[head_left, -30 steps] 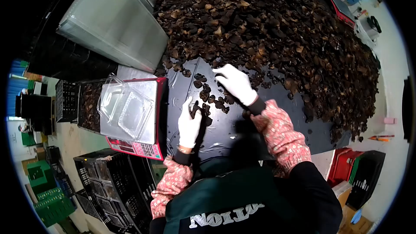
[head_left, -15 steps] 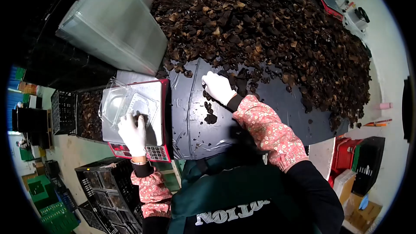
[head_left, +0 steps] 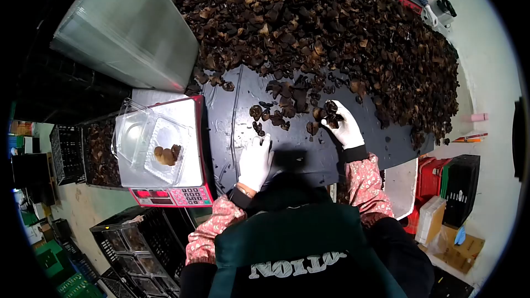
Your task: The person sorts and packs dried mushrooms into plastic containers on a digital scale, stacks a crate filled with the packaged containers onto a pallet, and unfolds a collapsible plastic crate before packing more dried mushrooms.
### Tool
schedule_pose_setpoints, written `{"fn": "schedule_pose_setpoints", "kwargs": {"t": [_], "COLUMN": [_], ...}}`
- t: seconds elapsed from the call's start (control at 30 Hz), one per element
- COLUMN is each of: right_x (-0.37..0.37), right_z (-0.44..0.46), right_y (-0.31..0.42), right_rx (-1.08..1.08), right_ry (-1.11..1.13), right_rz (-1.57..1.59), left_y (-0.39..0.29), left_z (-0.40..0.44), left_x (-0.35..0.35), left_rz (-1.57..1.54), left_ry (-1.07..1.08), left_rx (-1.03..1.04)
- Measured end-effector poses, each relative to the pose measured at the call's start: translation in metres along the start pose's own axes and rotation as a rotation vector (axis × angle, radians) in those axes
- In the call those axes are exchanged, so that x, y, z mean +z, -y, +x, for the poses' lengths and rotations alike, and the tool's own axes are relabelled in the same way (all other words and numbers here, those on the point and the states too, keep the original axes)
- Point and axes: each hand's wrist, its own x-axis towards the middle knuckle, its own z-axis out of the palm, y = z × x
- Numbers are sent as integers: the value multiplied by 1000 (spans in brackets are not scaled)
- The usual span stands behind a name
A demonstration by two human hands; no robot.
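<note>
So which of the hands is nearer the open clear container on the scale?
Left. The left hand is right of the container, past the scale; the right hand is farther right, holding dark pieces.

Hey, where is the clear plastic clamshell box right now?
In the head view, the open clear plastic clamshell box is on the left, lying on the silver-topped red weighing scale, to the left of the white-gloved left hand.
</note>
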Motion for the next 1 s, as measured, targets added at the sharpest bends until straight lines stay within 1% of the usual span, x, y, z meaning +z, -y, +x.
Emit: {"fn": "schedule_pose_setpoints", "kwargs": {"t": [0.03, 0.1, 0.13, 0.17, 0.23, 0.27, 0.3, 0.33, 0.37, 0.43, 0.47, 0.5, 0.57, 0.6, 0.67, 0.7, 0.77, 0.8, 0.83, 0.87, 0.9, 0.97, 1.0], "right_x": [-1, 4, 8, 13, 35, 46, 64, 73, 81, 111, 123, 132, 134, 131, 118, 109, 97, 91, 82, 69, 60, 33, 21], "right_z": [-1, 0, 2, 6, 16, 23, 28, 38, 46, 39, 41, 35, 42, 43, 39, 36, 25, 19, 18, 10, -3, -13, -15], "right_y": [-6, -14, -17, -21, -26, -28, -35, -46, -56, -70, -79, -79, -92, -95, -98, -97, -85, -79, -69, -58, -44, -33, -29], "right_rx": [3, 18, 46, 11, 15, 32, -99, -429, -768, -646, -821, -773, -708, -713, -760, -744, -745, -659, -798, -421, -56, -127, -109], "right_ry": [-4, 130, 178, 233, 243, 248, 208, 260, 305, 382, 370, 399, 430, 429, 441, 402, 309, 238, 201, 141, 82, 100, 108], "right_rz": [0, 196, 208, 77, -116, -324, -569, -912, -1250, -1397, -1577, -1660, -1849, -1849, -1713, -1585, -1289, -1125, -1103, -796, -476, -204, -96], "left_y": [2, 7, 8, 9, 11, 13, 14, 15, 16, 18, 25, 39, 38, 39, 46, 46, 41, 39, 38, 40, 34, 24, 16], "left_z": [1, 5, 4, 2, -1, -4, -8, -11, -15, -20, -21, -24, -22, -22, -24, -24, -21, -18, -13, -7, 4, 32, 51], "left_x": [4, 8, 8, 9, 9, 9, 9, 9, 10, 10, 7, 6, -22, -27, -32, -34, -33, -30, -25, -21, -23, -28, -30], "left_rz": [-2, 49, 29, 31, -38, -35, -147, -260, -261, -641, -800, -1256, -1498, -1534, -1707, -1793, -1910, -1900, -1886, -1798, -1685, -1457, -1369], "left_ry": [4, 85, 31, 36, 0, 3, -57, -116, -114, -186, -127, 63, -3, -41, -58, -79, -126, -143, -158, -113, -104, -30, -40], "left_rx": [0, 12, 36, 39, 62, 63, 70, 78, 81, -232, -367, -564, -535, -549, -555, -554, -659, -695, -732, -637, -595, -556, -553]}}
